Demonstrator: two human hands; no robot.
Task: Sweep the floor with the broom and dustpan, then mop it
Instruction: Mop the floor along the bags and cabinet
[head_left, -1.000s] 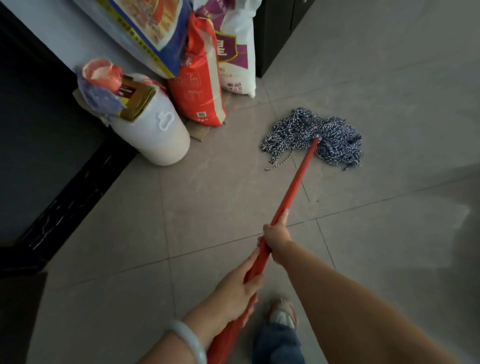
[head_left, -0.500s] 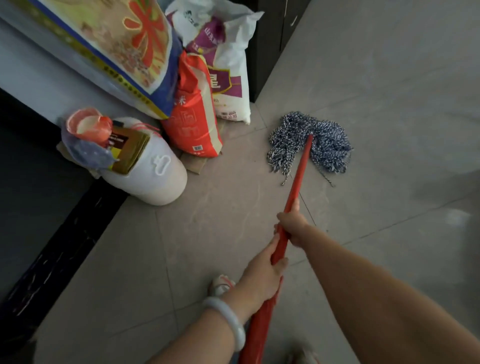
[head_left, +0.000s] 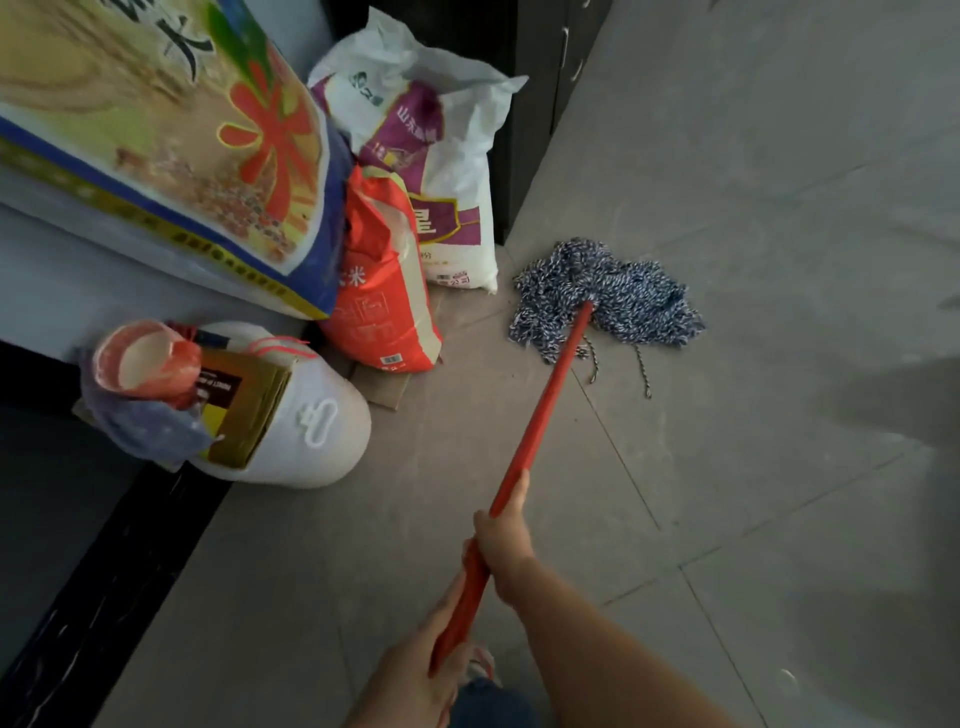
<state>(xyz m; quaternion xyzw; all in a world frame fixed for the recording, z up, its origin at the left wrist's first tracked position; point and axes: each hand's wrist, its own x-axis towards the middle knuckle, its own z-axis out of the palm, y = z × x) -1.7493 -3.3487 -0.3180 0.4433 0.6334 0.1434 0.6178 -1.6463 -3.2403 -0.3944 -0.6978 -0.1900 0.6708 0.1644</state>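
A mop with a red handle (head_left: 545, 405) and a blue-and-white string head (head_left: 618, 296) lies with its head spread flat on the grey tile floor (head_left: 753, 467), close to the sacks. My right hand (head_left: 506, 540) grips the handle higher up the shaft. My left hand (head_left: 415, 670) grips it lower, near the bottom edge of the view. No broom or dustpan is in sight.
Sacks stand at the left against the wall: a large printed bag (head_left: 171, 140), a red rice bag (head_left: 384, 291) and a white-and-purple bag (head_left: 431, 171). A white jug (head_left: 306, 415) carries a box and a pink bag. A dark cabinet (head_left: 524, 114) stands behind. My shoe (head_left: 483, 667) shows below.
The mop head has been pushed forward, closer to the white-and-purple bag and the cabinet corner. The view has shifted towards the sacks, and both hands kept their hold on the handle.
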